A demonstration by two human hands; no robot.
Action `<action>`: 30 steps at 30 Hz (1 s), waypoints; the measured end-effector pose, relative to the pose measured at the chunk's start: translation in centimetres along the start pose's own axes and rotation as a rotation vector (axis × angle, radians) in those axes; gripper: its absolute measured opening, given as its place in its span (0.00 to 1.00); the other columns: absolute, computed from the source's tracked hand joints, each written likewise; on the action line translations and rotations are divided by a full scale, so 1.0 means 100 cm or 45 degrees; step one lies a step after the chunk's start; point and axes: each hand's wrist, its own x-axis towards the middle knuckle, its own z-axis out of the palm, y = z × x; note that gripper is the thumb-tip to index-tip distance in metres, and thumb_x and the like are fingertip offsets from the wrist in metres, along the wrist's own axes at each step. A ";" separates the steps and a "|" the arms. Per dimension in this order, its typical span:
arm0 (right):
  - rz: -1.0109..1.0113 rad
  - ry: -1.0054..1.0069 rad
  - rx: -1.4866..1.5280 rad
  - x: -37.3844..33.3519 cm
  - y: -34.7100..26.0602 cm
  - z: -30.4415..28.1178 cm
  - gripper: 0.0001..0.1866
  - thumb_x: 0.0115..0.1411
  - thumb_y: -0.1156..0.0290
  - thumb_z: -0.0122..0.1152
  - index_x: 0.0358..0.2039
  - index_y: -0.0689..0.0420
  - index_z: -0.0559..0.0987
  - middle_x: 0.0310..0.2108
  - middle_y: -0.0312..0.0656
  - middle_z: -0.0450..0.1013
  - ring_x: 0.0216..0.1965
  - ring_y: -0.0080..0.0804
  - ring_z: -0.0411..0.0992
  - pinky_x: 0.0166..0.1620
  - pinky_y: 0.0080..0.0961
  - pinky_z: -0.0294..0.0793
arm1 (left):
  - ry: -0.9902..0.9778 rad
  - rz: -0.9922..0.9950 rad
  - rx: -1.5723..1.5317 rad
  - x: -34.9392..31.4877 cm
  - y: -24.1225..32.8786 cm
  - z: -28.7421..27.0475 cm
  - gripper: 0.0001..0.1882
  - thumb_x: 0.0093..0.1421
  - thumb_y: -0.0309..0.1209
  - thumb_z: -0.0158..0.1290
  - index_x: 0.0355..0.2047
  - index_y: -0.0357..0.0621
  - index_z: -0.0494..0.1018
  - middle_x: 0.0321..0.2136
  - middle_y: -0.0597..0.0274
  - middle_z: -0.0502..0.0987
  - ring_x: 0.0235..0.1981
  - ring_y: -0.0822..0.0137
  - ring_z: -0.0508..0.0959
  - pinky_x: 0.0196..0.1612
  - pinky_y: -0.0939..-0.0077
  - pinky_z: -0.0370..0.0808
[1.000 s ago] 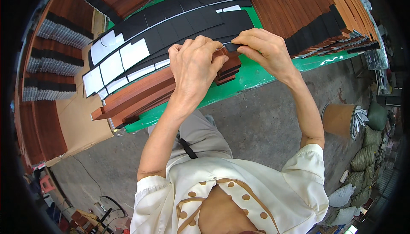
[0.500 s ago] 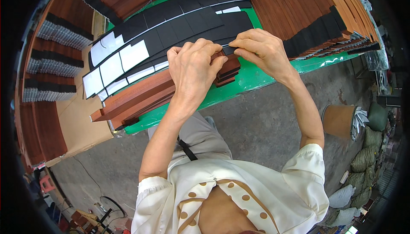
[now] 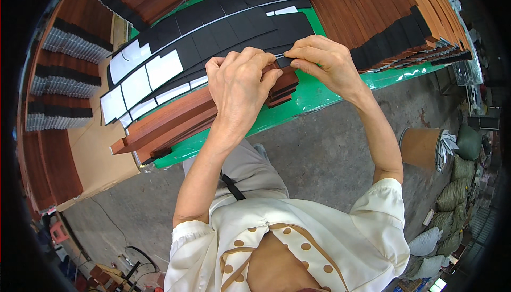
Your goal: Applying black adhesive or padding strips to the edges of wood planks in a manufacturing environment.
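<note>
Several reddish-brown wooden strips [image 3: 167, 127] lie side by side along the near edge of the green-covered table. My left hand [image 3: 237, 87] is closed over their right end, thumb and fingers gripping the end of a wooden strip. Just to the right, my right hand [image 3: 326, 64] pinches a small thin piece with a light edge [image 3: 280, 56] between thumb and forefinger, at the strip's end. The fingertips partly hide this piece. Beyond my hands lie sheets of black pads [image 3: 213, 42], cut into rectangles, with white backing [image 3: 137, 85] bare at their left ends.
Wooden strips with black pads on their ends are stacked at right [image 3: 391, 42] and at left [image 3: 74, 42]. Brown cardboard [image 3: 104, 159] covers the left table. A brown bin [image 3: 420, 147] holding pale scraps stands on the grey floor [image 3: 319, 153], near filled sacks [image 3: 452, 191].
Both hands keep almost the same place and grip at the strip's end. The view has shifted very slightly.
</note>
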 end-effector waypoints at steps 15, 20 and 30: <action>0.180 -0.027 0.209 -0.010 0.012 -0.007 0.11 0.50 0.73 0.63 0.35 0.60 0.79 0.34 0.40 0.76 0.35 0.34 0.74 0.37 0.26 0.74 | 0.095 0.127 -0.024 -0.003 -0.003 0.004 0.09 0.50 0.34 0.59 0.31 0.47 0.79 0.26 0.70 0.78 0.25 0.71 0.72 0.33 0.75 0.60; 0.228 -0.001 0.244 -0.012 0.009 -0.008 0.10 0.51 0.73 0.62 0.35 0.61 0.79 0.32 0.40 0.76 0.32 0.33 0.74 0.34 0.24 0.73 | 0.100 0.149 -0.024 -0.002 -0.001 0.005 0.09 0.49 0.34 0.60 0.31 0.47 0.79 0.25 0.71 0.77 0.23 0.71 0.71 0.31 0.75 0.59; 0.226 0.032 0.167 -0.011 0.001 0.001 0.10 0.53 0.77 0.61 0.37 0.61 0.78 0.38 0.44 0.75 0.40 0.37 0.75 0.42 0.26 0.73 | 0.163 0.324 0.238 -0.006 -0.007 0.007 0.13 0.46 0.34 0.57 0.36 0.57 0.76 0.21 0.72 0.69 0.24 0.70 0.71 0.29 0.73 0.63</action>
